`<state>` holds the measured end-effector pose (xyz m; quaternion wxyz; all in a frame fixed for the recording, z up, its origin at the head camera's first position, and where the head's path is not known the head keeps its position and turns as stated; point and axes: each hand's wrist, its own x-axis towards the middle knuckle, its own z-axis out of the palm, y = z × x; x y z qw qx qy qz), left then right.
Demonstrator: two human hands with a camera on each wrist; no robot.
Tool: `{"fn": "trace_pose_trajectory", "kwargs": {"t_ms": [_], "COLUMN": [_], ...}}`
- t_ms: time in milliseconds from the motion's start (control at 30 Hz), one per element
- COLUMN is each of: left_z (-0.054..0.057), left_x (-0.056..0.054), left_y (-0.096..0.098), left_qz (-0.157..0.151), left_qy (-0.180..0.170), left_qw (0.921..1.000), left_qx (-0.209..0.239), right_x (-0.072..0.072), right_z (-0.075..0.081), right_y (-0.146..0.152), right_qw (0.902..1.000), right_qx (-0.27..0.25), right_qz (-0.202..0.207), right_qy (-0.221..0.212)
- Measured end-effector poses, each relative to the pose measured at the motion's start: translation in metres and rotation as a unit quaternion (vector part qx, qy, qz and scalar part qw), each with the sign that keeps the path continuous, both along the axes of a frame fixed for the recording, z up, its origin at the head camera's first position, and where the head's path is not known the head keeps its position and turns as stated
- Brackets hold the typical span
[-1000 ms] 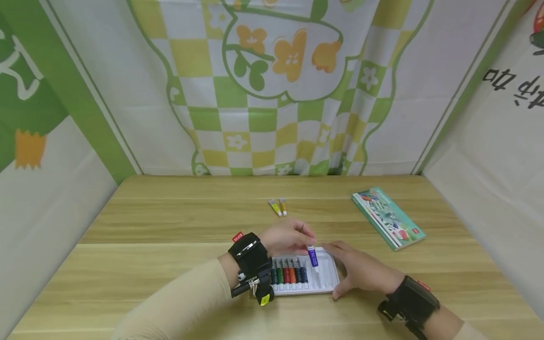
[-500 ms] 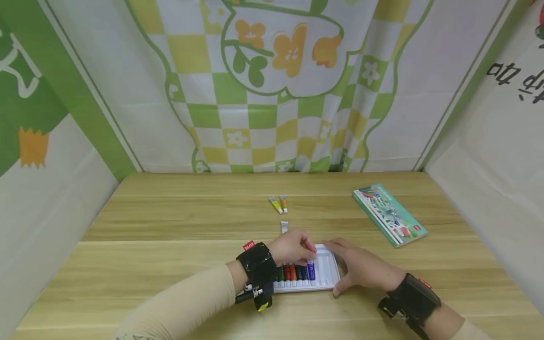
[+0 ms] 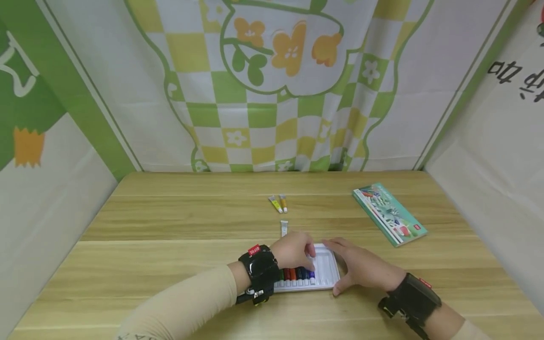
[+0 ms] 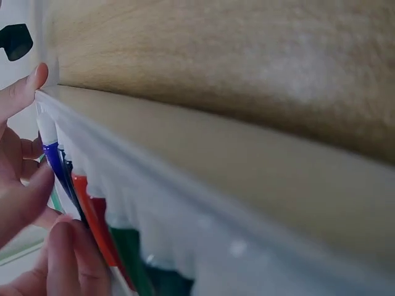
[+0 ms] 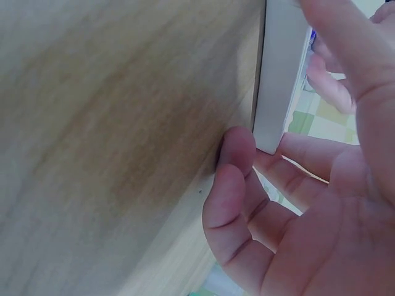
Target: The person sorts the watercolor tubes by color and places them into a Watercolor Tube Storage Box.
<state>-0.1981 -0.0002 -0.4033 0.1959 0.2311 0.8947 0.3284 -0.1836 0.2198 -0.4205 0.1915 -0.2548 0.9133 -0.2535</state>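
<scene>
A white plastic tray [image 3: 326, 264] holds a row of small paint tubes [image 3: 292, 274], red, orange, green and dark blue among them. At the row's right end lies a purple paint tube [image 3: 312, 275], its white cap toward me. My left hand [image 3: 294, 250] is over this tube, thumb touching its body and fingers bent above the tray. My right hand [image 3: 365, 269] grips the tray's right end, thumb at the near corner and forefinger at the far one. In the right wrist view the tray's side wall [image 5: 278, 74] stands between them. The left forearm hides the tray's left end.
Beyond the tray, a yellow tube [image 3: 275, 204] and an ochre tube [image 3: 283, 204] lie side by side on the wooden table [image 3: 170, 212]. A whitish tube [image 3: 284, 227] lies just behind my left hand. A green illustrated box [image 3: 388, 215] sits at the right.
My left hand has lowered the purple tube into the tray beside the dark blue ones, then its thumb slid toward the cap end. The right hand has stayed at the tray.
</scene>
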Motion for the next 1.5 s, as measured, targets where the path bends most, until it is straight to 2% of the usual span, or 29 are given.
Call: {"fn": "trace_pose_trajectory", "kwargs": {"t_ms": [200,467,600,733,833,933,1067,1133,1200,1267,1333,1433,1500], "left_z": [-0.001,-0.004,-0.002,0.003,0.009,0.015,0.021,0.023,0.021,0.02,0.017,0.014,0.013], "left_x": [0.001,0.001,0.003,0.002,-0.001,-0.008,-0.022,-0.034,-0.048,-0.064,-0.08,-0.099,-0.11], "left_y": [0.002,0.009,0.01,0.009,0.005,-0.002,-0.017,-0.026,-0.037,-0.049,-0.06,-0.075,-0.08], "left_qz": [-0.017,-0.05,-0.058,-0.077,-0.09,-0.091,-0.066,-0.044,-0.014,0.03,0.085,0.168,0.207], "left_qy": [0.003,0.066,0.078,0.066,0.031,-0.008,-0.056,-0.07,-0.069,-0.058,-0.03,-0.002,0.009], "left_qw": [0.9993,0.9925,0.9905,0.99,0.9903,0.9903,0.9919,0.994,0.9963,0.9974,0.9956,0.9854,0.9775], "left_qx": [-0.035,-0.09,-0.098,-0.097,-0.101,-0.105,-0.093,-0.071,-0.049,-0.03,-0.024,-0.031,-0.041], "right_x": [0.0,0.001,0.001,0.003,0.004,0.004,0.003,0.003,0.002,0.002,0.002,0.002,0.002], "right_z": [-0.002,0.001,0.002,0.004,0.005,0.005,0.004,0.005,0.005,0.005,0.005,0.004,0.003], "right_y": [0.0,0.0,0.0,-0.001,-0.001,-0.002,-0.001,-0.001,-0.001,-0.001,-0.001,0.0,0.0], "right_qw": [1.0,0.9998,0.9994,0.9994,0.9996,0.9997,0.9996,0.9997,0.9997,0.9998,0.9999,0.9998,0.9997], "right_qx": [-0.002,-0.015,-0.017,-0.017,-0.018,-0.017,-0.013,-0.011,-0.01,-0.008,-0.006,-0.006,-0.006], "right_qz": [0.004,0.015,0.024,0.025,0.02,0.017,0.02,0.019,0.016,0.013,0.007,0.008,0.01], "right_qy": [0.004,0.006,0.016,0.016,0.012,0.01,0.013,0.014,0.013,0.012,0.012,0.016,0.019]}}
